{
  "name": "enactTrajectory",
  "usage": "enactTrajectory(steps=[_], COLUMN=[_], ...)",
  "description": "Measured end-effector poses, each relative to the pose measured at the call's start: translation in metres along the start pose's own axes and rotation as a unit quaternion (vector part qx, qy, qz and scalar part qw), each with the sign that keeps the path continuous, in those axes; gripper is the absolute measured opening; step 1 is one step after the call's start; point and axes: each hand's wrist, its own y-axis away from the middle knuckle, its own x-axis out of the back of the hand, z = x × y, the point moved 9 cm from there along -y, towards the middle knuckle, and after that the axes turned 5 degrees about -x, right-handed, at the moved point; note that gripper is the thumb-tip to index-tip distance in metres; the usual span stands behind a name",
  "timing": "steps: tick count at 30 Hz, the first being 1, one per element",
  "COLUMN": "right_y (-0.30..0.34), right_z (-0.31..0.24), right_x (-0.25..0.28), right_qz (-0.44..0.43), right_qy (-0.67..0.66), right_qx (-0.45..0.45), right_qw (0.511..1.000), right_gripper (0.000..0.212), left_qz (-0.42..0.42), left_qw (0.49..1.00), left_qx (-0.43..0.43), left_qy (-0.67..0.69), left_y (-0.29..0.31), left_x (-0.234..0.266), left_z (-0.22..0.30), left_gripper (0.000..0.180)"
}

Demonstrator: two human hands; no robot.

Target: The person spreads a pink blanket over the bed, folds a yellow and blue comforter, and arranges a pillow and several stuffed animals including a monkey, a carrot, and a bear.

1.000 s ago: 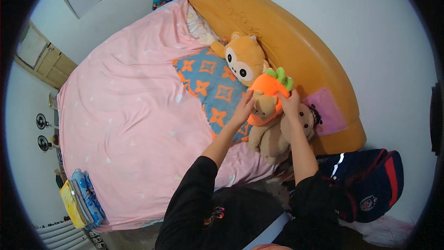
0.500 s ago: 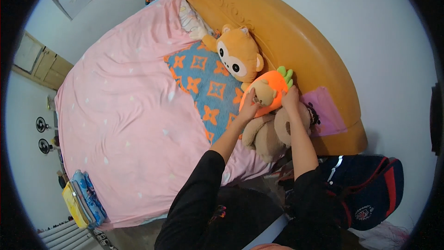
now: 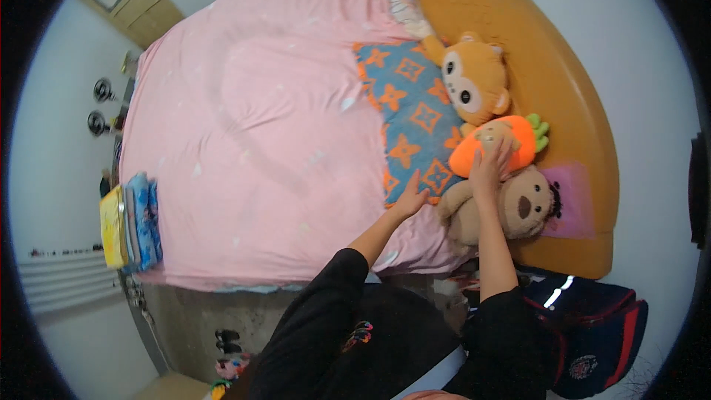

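Note:
My right hand (image 3: 489, 164) lies on the orange carrot plush toy (image 3: 526, 141), its fingers spread over the small beige face on the front. My left hand (image 3: 412, 198) is open and empty at the lower edge of the blue pillow (image 3: 426, 115) with orange flower shapes. The carrot's green leaves point toward the headboard. Below it, a brown plush bear (image 3: 524, 206) leans back, partly hidden by my right forearm. A yellow-orange plush toy (image 3: 478, 78) with a pale face sits on the carrot's other side.
A pink sheet (image 3: 259, 118) covers the bed, with a curved wooden headboard (image 3: 552, 52) along the right. A pink sheet of plastic or cloth (image 3: 578, 196) hangs on it. Folded blankets (image 3: 132, 222) stand at the far left corner. A dark bag (image 3: 592, 326) lies at lower right.
My left hand has come off the carrot plush toy and moved left to the pillow edge. My right hand has shifted from its leafy end onto its face. The whole view has turned.

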Motion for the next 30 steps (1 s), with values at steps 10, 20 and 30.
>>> enactTrajectory(steps=[10, 20, 30], right_y=[0.197, 0.329, 0.433], right_z=[-0.138, -0.223, -0.203], right_x=[-0.118, -0.140, -0.205], right_qz=[-0.249, -0.341, -0.426], right_qy=[-0.043, 0.007, 0.082], right_qx=[0.123, 0.186, 0.210], right_qw=[0.960, 0.922, 0.876], right_gripper=[0.070, 0.071, 0.067], left_qz=[0.154, 0.254, 0.335], left_qw=[0.983, 0.962, 0.937], left_qx=[0.050, 0.061, 0.099], left_qy=[-0.085, -0.083, -0.018], left_y=[0.168, 0.287, 0.374], left_x=[0.172, 0.270, 0.289], left_z=[-0.033, -0.066, -0.151], left_gripper=[0.075, 0.075, 0.071])
